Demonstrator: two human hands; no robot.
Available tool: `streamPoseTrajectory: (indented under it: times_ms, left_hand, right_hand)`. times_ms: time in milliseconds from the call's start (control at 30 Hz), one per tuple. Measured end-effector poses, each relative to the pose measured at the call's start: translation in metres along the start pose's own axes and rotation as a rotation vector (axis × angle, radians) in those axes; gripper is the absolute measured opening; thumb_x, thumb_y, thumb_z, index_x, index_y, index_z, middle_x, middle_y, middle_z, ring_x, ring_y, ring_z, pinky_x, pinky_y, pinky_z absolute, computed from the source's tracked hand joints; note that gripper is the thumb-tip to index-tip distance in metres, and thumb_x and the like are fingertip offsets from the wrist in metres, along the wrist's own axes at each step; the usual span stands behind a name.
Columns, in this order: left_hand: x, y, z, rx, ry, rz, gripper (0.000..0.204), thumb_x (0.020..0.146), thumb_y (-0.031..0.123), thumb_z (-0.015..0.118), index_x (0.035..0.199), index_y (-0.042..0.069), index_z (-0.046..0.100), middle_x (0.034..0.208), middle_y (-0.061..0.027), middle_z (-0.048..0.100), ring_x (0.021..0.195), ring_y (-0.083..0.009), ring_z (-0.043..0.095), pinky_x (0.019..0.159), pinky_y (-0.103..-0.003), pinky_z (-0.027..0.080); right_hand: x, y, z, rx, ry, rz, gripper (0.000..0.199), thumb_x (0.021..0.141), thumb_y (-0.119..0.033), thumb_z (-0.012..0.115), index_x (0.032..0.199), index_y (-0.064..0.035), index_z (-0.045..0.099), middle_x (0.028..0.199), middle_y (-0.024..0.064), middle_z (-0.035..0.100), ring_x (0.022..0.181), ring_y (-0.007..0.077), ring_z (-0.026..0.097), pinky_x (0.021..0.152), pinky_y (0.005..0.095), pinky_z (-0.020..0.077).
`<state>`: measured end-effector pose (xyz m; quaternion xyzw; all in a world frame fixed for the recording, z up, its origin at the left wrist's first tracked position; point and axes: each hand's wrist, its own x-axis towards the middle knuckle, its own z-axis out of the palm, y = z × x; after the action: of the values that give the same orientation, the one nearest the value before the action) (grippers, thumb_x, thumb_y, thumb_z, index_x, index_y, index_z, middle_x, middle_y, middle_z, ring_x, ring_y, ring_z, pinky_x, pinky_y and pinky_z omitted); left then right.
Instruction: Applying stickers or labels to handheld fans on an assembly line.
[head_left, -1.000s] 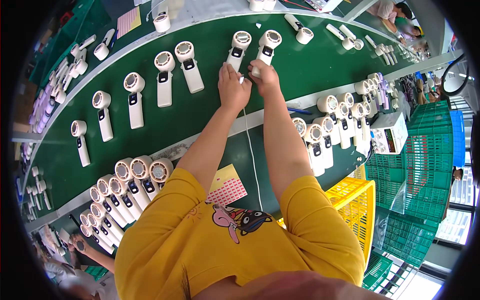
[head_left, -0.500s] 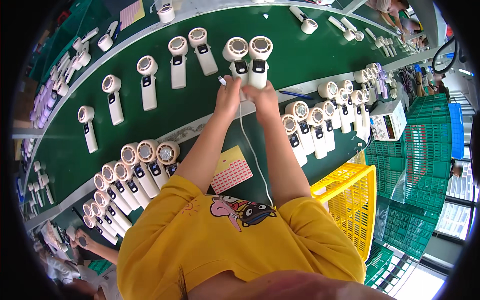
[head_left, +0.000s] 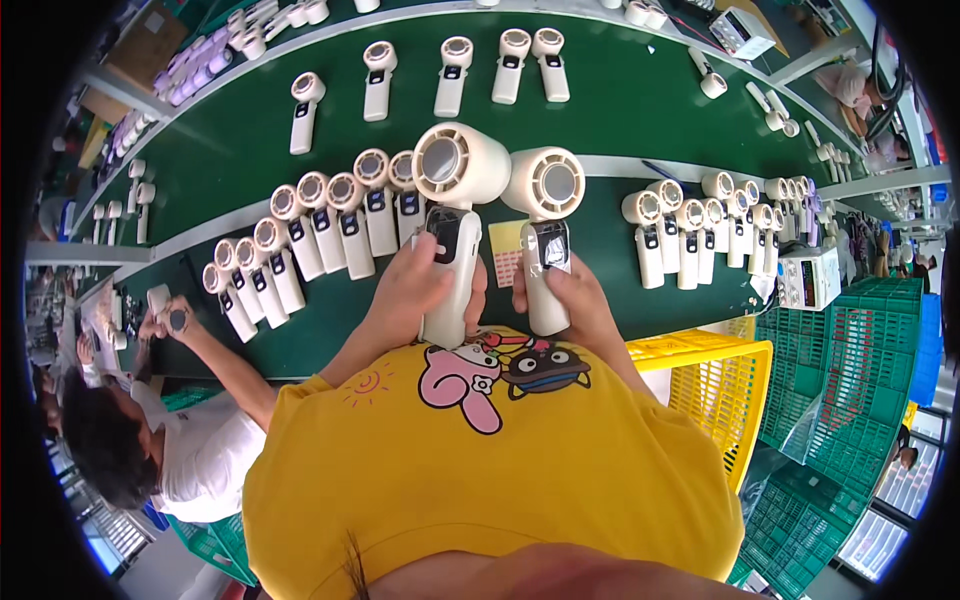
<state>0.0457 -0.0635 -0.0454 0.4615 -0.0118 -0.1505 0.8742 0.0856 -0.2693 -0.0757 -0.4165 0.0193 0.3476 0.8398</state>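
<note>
1. Fingers of the left hand [head_left: 405,290] close round the handle of a cream plastic handheld fan with a round vented head and black front panel [head_left: 455,240], thumb in front, fingertips behind.
2. Fingers of the right hand [head_left: 585,300] wrap the lower handle of a matching cream plastic fan [head_left: 547,245].
3. Both fans are raised, heads up, by the near edge of the green-topped bench [head_left: 640,315]; the left head overlaps the right in view, and whether they touch cannot be told.
4. Good handling, I judge, means a low, even grip; the left thumb seems to overlap its panel, so setting it lower would leave that uncovered. A small gap between heads should prevent knocks.
5. Beside the bench's near right edge stands a yellow openwork plastic crate [head_left: 735,400]; something pale shows inside, its kind unclear.
6. Past the bench's right end, green slatted plastic crates [head_left: 850,360] are stacked, a translucent plastic sheet [head_left: 800,435] against them; their contents cannot be made out.
</note>
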Motion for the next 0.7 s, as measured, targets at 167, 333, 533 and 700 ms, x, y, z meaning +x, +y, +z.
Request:
streamPoseTrajectory:
  times_ms: [167, 333, 533, 700]
  left_hand:
    - [-0.038, 0.012, 0.024, 0.103, 0.169, 0.041, 0.037, 0.074, -0.003, 0.036, 0.111, 0.003, 0.034, 0.079, -0.0123, 0.055, 0.053, -0.0209, 0.052, 0.05, -0.026, 0.041]
    - [-0.06, 0.009, 0.033, 0.133, 0.141, 0.251, 0.048, 0.068, -0.008, 0.035, 0.114, 0.003, 0.033, 0.079, -0.011, 0.055, 0.055, -0.0206, 0.052, 0.051, -0.026, 0.041]
    - [-0.073, 0.003, 0.038, 0.083, 0.105, 0.333, 0.056, 0.069, -0.009, 0.036, 0.122, 0.003, 0.026, 0.083, -0.0131, 0.055, 0.061, -0.0212, 0.052, 0.055, -0.026, 0.043]
    - [-0.076, 0.002, 0.052, 0.139, 0.277, 0.316, 0.052, 0.07, -0.008, 0.036, 0.121, 0.003, 0.027, 0.083, -0.0128, 0.054, 0.063, -0.0202, 0.051, 0.056, -0.026, 0.043]
  right_hand:
    - [-0.012, -0.007, 0.04, -0.175, -0.069, -0.075, 0.045, 0.078, -0.031, 0.053, 0.107, 0.0018, 0.045, 0.084, 0.0158, 0.056, 0.065, 0.0212, 0.054, 0.058, 0.0282, 0.0427]
    - [-0.026, -0.006, 0.058, -0.31, -0.307, -0.241, 0.031, 0.081, -0.01, 0.046, 0.111, 0.0008, 0.042, 0.086, 0.0145, 0.058, 0.071, 0.0209, 0.056, 0.064, 0.0277, 0.0459]
    - [-0.034, -0.005, 0.066, -0.33, -0.33, -0.252, 0.033, 0.081, -0.007, 0.043, 0.112, 0.001, 0.04, 0.086, 0.0144, 0.058, 0.072, 0.0202, 0.056, 0.064, 0.0279, 0.0459]
    - [-0.038, -0.003, 0.064, -0.337, -0.284, -0.228, 0.032, 0.08, -0.005, 0.042, 0.111, 0.0012, 0.041, 0.086, 0.0143, 0.058, 0.073, 0.0199, 0.056, 0.066, 0.0278, 0.0455]
